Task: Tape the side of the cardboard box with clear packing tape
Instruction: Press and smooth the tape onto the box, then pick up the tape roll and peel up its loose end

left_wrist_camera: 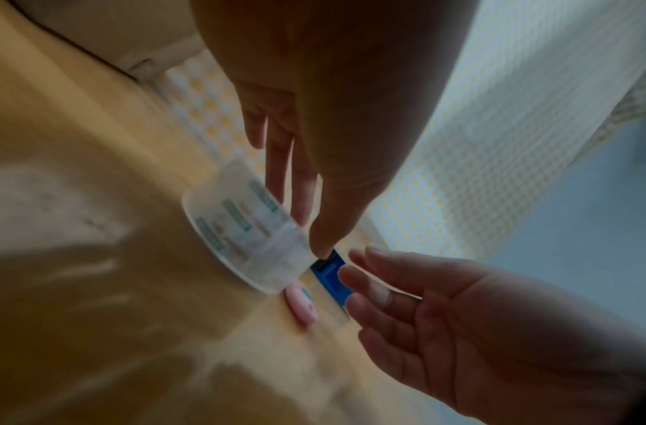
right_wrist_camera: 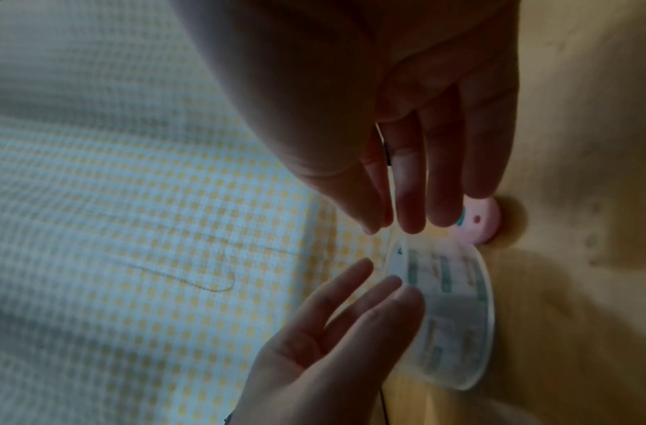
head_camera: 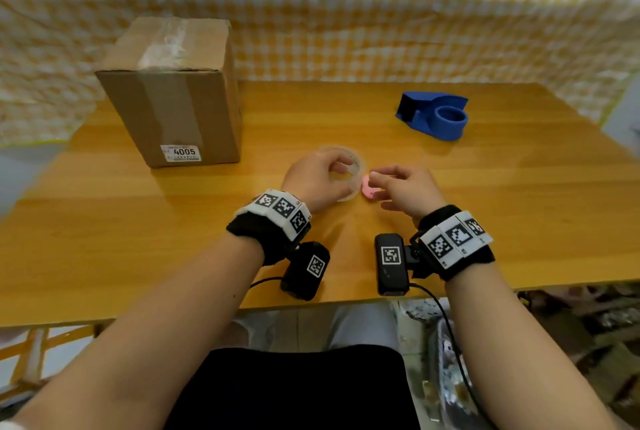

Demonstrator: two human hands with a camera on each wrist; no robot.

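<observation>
Our two forearms come up from the bottom of the head view, each wrist wrapped in a black band with black-and-white marker tiles and a small black camera hanging beneath. Both hands meet near the middle of the wooden table [head_camera: 450, 222]. We have our left hand [head_camera: 313, 180] on the roll of clear packing tape [head_camera: 353, 166], which lies flat on the tabletop; from the head view the fingers curl over its rim, and in the left wrist view the thumb tip presses at the roll's outer edge while the fingers reach down along its side. How firm that grip is, we cannot tell, since the wrist views are blurred. Our right hand [head_camera: 403, 189] sits just beside the roll, thumb and forefinger brought close together at the tape's edge with the other fingers loosely spread; whether a tape end is pinched between them is too blurred to say. A small pink object [head_camera: 369, 191] rests on the table between the hands, touching or nearly touching the roll.

Farther back on our left stands the cardboard box [head_camera: 173, 97], upright, with clear tape already running across its top and a white label reading 4005 low on the front face. A blue tape dispenser [head_camera: 434, 114] lies well apart on the right. Yellow-and-white checked cloth [head_camera: 346, 14] hangs behind the table.
</observation>
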